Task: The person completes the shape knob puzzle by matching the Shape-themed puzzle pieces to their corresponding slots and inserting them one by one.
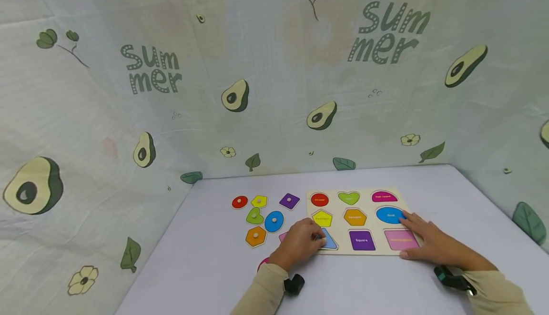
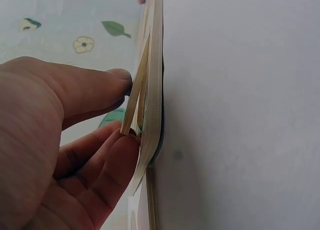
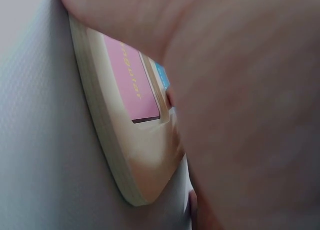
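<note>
One nine-shape board [image 1: 371, 210].
Left hand [image 1: 299, 243] pinches one tilted piece [image 2: 134, 98] (eight others [image 1: 269, 225] lie left); spread right hand [image 1: 438, 244] touches board's right end.

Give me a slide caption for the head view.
Left hand at the blue triangle of a pale rectangular wooden shape-puzzle board, right hand at its edge, colourful knobbed pieces alongside.

The hand [image 2: 47, 140] pinches a wooden piece [image 2: 133, 103] tilted against the board [image 2: 156, 85].
</note>
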The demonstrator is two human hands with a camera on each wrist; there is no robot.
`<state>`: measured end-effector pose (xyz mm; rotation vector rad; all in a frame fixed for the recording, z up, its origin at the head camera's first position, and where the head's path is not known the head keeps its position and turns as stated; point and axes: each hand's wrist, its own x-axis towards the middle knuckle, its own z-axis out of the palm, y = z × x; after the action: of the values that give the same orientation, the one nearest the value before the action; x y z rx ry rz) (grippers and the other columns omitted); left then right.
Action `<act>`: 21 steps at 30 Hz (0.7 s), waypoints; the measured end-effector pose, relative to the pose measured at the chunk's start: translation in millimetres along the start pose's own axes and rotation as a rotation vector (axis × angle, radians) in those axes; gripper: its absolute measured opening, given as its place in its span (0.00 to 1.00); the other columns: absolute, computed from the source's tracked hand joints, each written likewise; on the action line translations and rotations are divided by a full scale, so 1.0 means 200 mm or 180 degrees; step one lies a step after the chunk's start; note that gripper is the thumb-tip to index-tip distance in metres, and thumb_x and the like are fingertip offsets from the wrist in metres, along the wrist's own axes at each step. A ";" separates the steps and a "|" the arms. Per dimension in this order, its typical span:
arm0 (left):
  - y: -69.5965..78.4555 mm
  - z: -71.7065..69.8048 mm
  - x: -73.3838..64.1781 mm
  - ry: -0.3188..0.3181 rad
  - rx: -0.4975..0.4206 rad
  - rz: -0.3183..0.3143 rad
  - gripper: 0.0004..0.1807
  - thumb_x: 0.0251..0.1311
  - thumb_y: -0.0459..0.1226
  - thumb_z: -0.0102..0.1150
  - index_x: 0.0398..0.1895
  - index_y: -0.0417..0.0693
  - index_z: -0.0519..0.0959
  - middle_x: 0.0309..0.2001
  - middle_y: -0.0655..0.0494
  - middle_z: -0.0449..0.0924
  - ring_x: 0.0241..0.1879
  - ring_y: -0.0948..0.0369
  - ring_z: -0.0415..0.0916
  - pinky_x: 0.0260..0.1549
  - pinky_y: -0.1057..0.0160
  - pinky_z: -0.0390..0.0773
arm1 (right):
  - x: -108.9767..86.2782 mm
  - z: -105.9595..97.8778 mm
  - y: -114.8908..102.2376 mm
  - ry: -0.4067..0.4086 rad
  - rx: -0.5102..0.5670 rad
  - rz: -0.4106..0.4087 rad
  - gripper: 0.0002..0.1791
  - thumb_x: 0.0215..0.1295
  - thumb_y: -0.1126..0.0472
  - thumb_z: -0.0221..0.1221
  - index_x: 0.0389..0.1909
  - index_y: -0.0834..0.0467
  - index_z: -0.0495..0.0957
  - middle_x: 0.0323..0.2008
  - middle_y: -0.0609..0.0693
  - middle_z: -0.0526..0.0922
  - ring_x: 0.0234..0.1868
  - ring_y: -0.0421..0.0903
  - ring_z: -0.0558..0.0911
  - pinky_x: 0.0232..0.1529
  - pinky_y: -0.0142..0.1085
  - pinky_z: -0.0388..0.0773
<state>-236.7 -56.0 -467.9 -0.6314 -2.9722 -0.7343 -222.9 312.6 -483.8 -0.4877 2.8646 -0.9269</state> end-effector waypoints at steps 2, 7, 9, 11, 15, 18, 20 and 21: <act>0.00 0.00 0.00 -0.0019 -0.0010 0.0000 0.05 0.58 0.45 0.72 0.38 0.62 0.90 0.34 0.70 0.72 0.38 0.71 0.70 0.42 0.72 0.76 | 0.00 0.00 0.00 -0.0004 0.0030 -0.0008 0.54 0.51 0.44 0.72 0.71 0.70 0.61 0.72 0.76 0.50 0.70 0.79 0.47 0.65 0.73 0.38; 0.01 0.00 0.00 -0.0029 0.0037 0.0022 0.06 0.58 0.46 0.72 0.38 0.61 0.90 0.33 0.69 0.71 0.37 0.71 0.70 0.40 0.73 0.76 | 0.00 0.00 0.01 -0.0004 0.0043 -0.0054 0.54 0.52 0.44 0.72 0.71 0.70 0.61 0.72 0.76 0.50 0.70 0.79 0.46 0.67 0.71 0.34; 0.01 0.00 0.00 -0.0036 0.0086 0.0017 0.06 0.58 0.46 0.73 0.38 0.61 0.90 0.32 0.69 0.71 0.36 0.71 0.69 0.40 0.73 0.76 | 0.00 0.00 0.01 -0.0015 0.0070 -0.0061 0.54 0.52 0.44 0.72 0.72 0.70 0.61 0.72 0.76 0.50 0.71 0.78 0.46 0.68 0.70 0.33; 0.01 -0.01 0.00 -0.0057 0.0109 -0.0010 0.07 0.58 0.46 0.73 0.38 0.62 0.90 0.32 0.69 0.71 0.36 0.71 0.69 0.39 0.73 0.76 | 0.00 0.00 0.01 -0.0029 0.0096 -0.0064 0.54 0.52 0.44 0.72 0.72 0.70 0.60 0.72 0.76 0.49 0.71 0.78 0.46 0.68 0.70 0.32; 0.02 0.00 0.00 -0.0065 0.0130 -0.0041 0.07 0.58 0.46 0.73 0.38 0.62 0.90 0.32 0.69 0.71 0.35 0.71 0.69 0.38 0.73 0.76 | 0.00 0.00 0.00 -0.0020 0.0084 -0.0066 0.54 0.52 0.44 0.72 0.72 0.70 0.61 0.72 0.76 0.49 0.71 0.78 0.46 0.68 0.70 0.34; 0.02 0.00 0.00 -0.0052 0.0127 -0.0043 0.07 0.58 0.46 0.72 0.39 0.61 0.90 0.32 0.69 0.71 0.35 0.71 0.69 0.38 0.73 0.76 | 0.01 0.00 0.00 -0.0031 0.0052 -0.0018 0.54 0.52 0.44 0.72 0.72 0.70 0.61 0.72 0.76 0.49 0.71 0.78 0.45 0.67 0.71 0.35; 0.02 0.00 0.00 -0.0054 0.0135 -0.0033 0.07 0.58 0.45 0.72 0.39 0.60 0.90 0.32 0.68 0.71 0.35 0.71 0.69 0.38 0.74 0.75 | 0.01 0.00 0.00 -0.0049 0.0058 0.0022 0.54 0.52 0.44 0.72 0.72 0.70 0.60 0.72 0.76 0.48 0.71 0.78 0.44 0.67 0.71 0.34; 0.02 0.00 0.00 -0.0053 0.0136 -0.0029 0.07 0.58 0.46 0.72 0.39 0.60 0.90 0.32 0.68 0.71 0.35 0.71 0.69 0.38 0.74 0.75 | 0.01 0.00 0.01 -0.0056 0.0055 0.0038 0.54 0.52 0.44 0.72 0.72 0.70 0.60 0.72 0.77 0.48 0.71 0.78 0.43 0.66 0.72 0.34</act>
<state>-234.9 -52.4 -465.5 -0.6252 -2.9991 -0.6674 -224.6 313.0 -484.5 -0.4743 2.8382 -0.9398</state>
